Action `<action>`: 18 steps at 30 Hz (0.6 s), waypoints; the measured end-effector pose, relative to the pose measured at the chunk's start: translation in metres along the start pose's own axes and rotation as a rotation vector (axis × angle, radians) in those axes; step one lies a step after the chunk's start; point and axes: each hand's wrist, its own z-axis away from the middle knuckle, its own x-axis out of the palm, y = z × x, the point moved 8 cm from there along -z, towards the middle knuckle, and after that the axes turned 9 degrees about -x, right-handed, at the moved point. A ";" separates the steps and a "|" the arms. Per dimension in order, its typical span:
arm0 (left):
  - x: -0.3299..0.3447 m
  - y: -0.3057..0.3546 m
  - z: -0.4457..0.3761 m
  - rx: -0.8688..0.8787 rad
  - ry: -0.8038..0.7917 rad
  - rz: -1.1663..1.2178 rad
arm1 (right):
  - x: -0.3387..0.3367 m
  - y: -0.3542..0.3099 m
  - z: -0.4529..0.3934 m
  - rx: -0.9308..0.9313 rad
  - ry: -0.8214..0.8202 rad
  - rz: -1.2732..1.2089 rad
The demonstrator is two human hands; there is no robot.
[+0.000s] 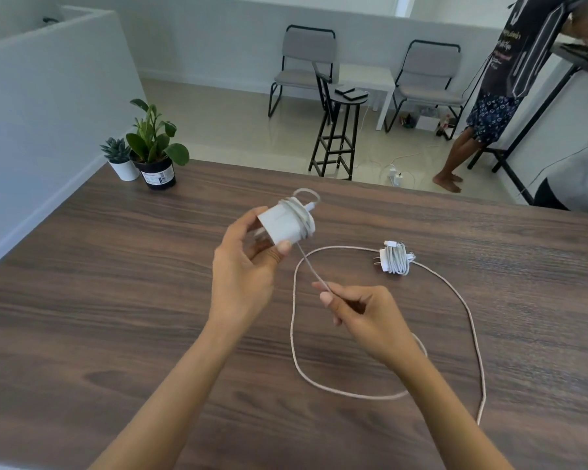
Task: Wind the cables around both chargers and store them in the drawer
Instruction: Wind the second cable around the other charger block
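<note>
Nearest, wood desk (82, 300) under both hands. Left hand (243, 266) gripping big charger (286, 222), a few turns wound; right hand (357, 313) pinching its cable (296, 334), long loop on desk. Risk: slack snagging small charger (396, 261), wound already, just beside. 2 plant pots (150, 157) far. Drawer not seen.

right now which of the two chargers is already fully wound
The small charger lying on the table, right of the hands. The bigger charger in the left hand still trails loose cable.
</note>
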 end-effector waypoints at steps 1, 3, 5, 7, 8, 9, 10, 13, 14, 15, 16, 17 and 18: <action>-0.004 0.000 -0.004 0.015 0.042 -0.065 | -0.002 -0.006 0.004 -0.039 -0.019 0.103; -0.010 -0.001 -0.011 0.050 0.102 -0.164 | -0.004 -0.022 0.011 -0.136 -0.087 0.291; -0.012 -0.003 -0.014 0.080 0.131 -0.232 | -0.005 -0.038 0.017 -0.212 -0.162 0.419; -0.009 -0.009 -0.015 0.116 0.120 -0.320 | -0.008 -0.055 0.021 -0.280 -0.194 0.477; -0.006 -0.014 -0.014 0.136 0.103 -0.360 | -0.011 -0.065 0.023 -0.316 -0.194 0.500; -0.003 -0.019 -0.013 0.154 0.078 -0.394 | -0.014 -0.074 0.023 -0.348 -0.186 0.518; 0.001 -0.023 -0.012 0.173 0.051 -0.424 | -0.019 -0.083 0.022 -0.370 -0.173 0.529; 0.012 -0.033 -0.006 0.222 -0.041 -0.472 | -0.035 -0.099 0.014 -0.383 -0.115 0.527; 0.016 -0.036 -0.004 0.223 -0.087 -0.469 | -0.040 -0.102 0.010 -0.375 -0.096 0.515; 0.020 -0.038 -0.002 0.221 -0.138 -0.462 | -0.045 -0.104 0.006 -0.370 -0.074 0.503; 0.024 -0.039 0.001 0.218 -0.189 -0.449 | -0.050 -0.106 0.002 -0.367 -0.054 0.496; 0.027 -0.040 0.003 0.212 -0.236 -0.428 | -0.054 -0.108 -0.002 -0.368 -0.038 0.489; 0.029 -0.041 0.006 0.205 -0.274 -0.404 | -0.057 -0.109 -0.007 -0.369 -0.028 0.483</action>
